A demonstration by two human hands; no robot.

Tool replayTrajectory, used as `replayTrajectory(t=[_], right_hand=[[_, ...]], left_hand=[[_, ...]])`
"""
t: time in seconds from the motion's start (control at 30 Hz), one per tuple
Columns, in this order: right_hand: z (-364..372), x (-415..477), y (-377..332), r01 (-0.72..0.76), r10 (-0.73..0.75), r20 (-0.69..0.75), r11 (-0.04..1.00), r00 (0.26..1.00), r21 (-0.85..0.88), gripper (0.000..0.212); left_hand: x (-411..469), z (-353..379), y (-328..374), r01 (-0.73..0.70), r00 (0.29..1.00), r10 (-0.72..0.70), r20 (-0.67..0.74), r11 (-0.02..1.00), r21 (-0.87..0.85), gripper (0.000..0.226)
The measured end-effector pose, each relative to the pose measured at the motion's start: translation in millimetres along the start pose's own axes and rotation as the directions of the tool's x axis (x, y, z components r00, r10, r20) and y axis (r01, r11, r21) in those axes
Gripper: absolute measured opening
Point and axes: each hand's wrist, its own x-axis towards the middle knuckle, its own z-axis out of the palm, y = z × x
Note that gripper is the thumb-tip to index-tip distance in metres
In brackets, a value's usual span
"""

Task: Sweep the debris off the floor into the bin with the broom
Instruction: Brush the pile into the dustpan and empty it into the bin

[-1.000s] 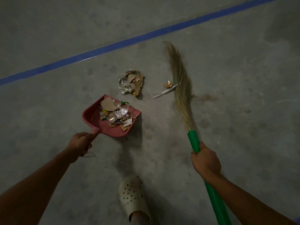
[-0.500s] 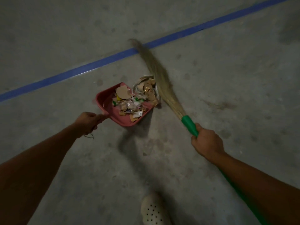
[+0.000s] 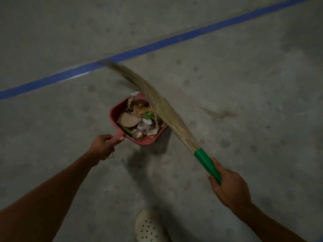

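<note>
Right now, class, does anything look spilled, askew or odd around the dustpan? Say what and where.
The dustpan is heaped with debris; a white paper scrap sticks out over its far rim beside the broom bristles and could fall. A dark smear marks the floor right of the broom.

We find the debris (image 3: 138, 119) in the pan (image 3: 146, 142) on the floor (image 3: 244, 102), the broom (image 3: 166, 112) just right of it, touching its far edge. The line (image 3: 157, 44) runs behind both; a shoe (image 3: 148, 227) lies nearest us.
</note>
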Motion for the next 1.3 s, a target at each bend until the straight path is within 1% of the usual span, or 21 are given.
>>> replayTrajectory(t=[0.07, 0.13, 0.2, 0.3, 0.4, 0.47, 0.53, 0.6, 0.67, 0.73, 0.8, 0.83, 0.9, 0.97, 1.07, 1.17, 1.23, 1.3], right_hand=[[-4.8, -6.9, 14.7, -0.007, 0.008, -0.039, 1.0, 0.999, 0.01, 0.059], [-11.8, -10.6, 26.4, 0.016, -0.015, -0.079, 1.0, 0.997, 0.007, 0.055], [-22.9, -13.9, 36.3, 0.035, -0.033, -0.103, 0.999, 0.994, 0.015, 0.059], [-40.7, -18.0, 51.8, 0.074, -0.069, -0.149, 0.997, 0.986, 0.028, 0.057], [-61.6, -16.5, 61.4, 0.101, -0.092, -0.185, 0.994, 0.978, 0.039, 0.062], [-74.1, -10.6, 62.9, 0.122, -0.121, -0.18, 0.992, 0.976, -0.003, 0.058], [-82.0, -2.5, 61.2, 0.16, -0.173, -0.151, 0.983, 0.973, -0.092, 0.058], [-86.8, 4.3, 58.2, 0.207, -0.233, -0.128, 0.96, 0.964, -0.186, 0.052], [-87.4, 11.5, 55.0, 0.219, -0.251, -0.115, 0.945, 0.961, -0.242, 0.048], [-85.4, 17.8, 52.0, 0.244, -0.282, -0.111, 0.931, 0.953, -0.272, 0.053], [-81.4, 23.7, 50.4, 0.279, -0.324, -0.112, 0.912, 0.939, -0.3, 0.066], [-80.2, 25.7, 48.9, 0.274, -0.319, -0.101, 0.908, 0.942, -0.316, 0.068], [-78.5, 29.5, 45.2, 0.232, -0.271, -0.08, 0.916, 0.959, -0.328, 0.059], [-76.5, 32.2, 40.2, 0.179, -0.218, -0.085, 0.926, 0.972, -0.331, 0.055], [-73.5, 36.2, 30.1, 0.048, -0.077, -0.089, 0.956, 0.993, -0.29, 0.053], [-67.2, 52.2, 23.1, -0.088, 0.068, -0.096, 0.971, 0.993, -0.224, 0.047], [-61.0, 68.7, 18.3, -0.114, 0.106, -0.048, 0.969, 0.993, -0.22, 0.043], [-52.3, 73.6, 9.7, -0.066, 0.074, 0.023, 0.963, 0.997, -0.26, 0.041]], left_hand=[[-8.6, 19.2, 2.2, 0.007, 1.0, -0.007, 0.023, 0.999, -0.033, 0.039], [-17.3, 39.3, 6.5, 0.0, 1.0, 0.002, 0.028, 0.998, -0.059, 0.032], [-26.7, 60.6, 10.8, -0.013, 1.0, 0.015, 0.024, 0.996, -0.083, 0.028], [-41.7, 88.2, 10.4, 0.001, 1.0, -0.005, -0.023, 0.989, -0.147, 0.024], [-59.6, 107.5, 2.1, 0.03, 0.997, -0.045, -0.063, 0.974, -0.225, 0.021], [-70.8, 114.3, -6.6, 0.043, 0.994, -0.065, -0.086, 0.969, -0.243, 0.018], [-80.5, 115.0, -14.6, 0.054, 0.991, -0.083, -0.101, 0.963, -0.264, 0.015], [-87.3, 111.8, -23.1, 0.072, 0.989, -0.104, -0.104, 0.958, -0.277, 0.011], [-92.5, 104.9, -33.1, 0.092, 0.986, -0.126, -0.107, 0.955, -0.281, 0.01], [-94.9, 94.4, -43.0, 0.104, 0.983, -0.142, -0.117, 0.954, -0.282, 0.012], [-93.5, 81.8, -48.7, 0.105, 0.983, -0.142, -0.117, 0.955, -0.279, 0.014], [-91.7, 75.6, -50.2, 0.103, 0.983, -0.14, -0.117, 0.955, -0.277, 0.014], [-86.2, 64.3, -49.9, 0.099, 0.983, -0.136, -0.121, 0.956, -0.277, 0.014], [-79.9, 55.1, -48.4, 0.102, 0.983, -0.14, -0.116, 0.954, -0.282, 0.014], [-69.8, 47.4, -45.2, 0.138, 0.98, -0.17, -0.103, 0.956, -0.258, 0.017], [-59.4, 44.4, -41.1, 0.176, 0.975, -0.198, -0.104, 0.965, -0.193, 0.019], [-52.5, 43.4, -36.9, 0.184, 0.972, -0.2, -0.12, 0.974, -0.131, 0.02], [-45.9, 43.5, -29.2, 0.206, 0.969, -0.211, -0.126, 0.977, -0.054, 0.019]])
